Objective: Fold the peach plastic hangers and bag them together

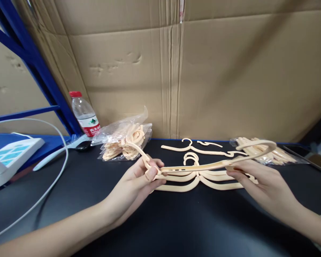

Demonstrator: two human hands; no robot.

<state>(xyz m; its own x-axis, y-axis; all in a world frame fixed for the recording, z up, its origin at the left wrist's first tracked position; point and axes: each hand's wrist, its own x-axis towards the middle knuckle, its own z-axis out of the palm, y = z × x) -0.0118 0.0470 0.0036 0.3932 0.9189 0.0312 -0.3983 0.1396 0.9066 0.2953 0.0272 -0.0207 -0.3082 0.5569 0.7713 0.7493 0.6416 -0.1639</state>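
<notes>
Head view shows the left hand clamped on a small hanger arm and a slotted hanger bar, whose hooked end the right hand pinches, above the tabletop, short of its back edge; level, light, aligned pressure should suit both.

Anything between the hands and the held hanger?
Nothing visible. Left hand grips one end of the held hanger and a curved piece; right hand pinches it near the hook. Stacked hangers show behind it, not between.
</notes>
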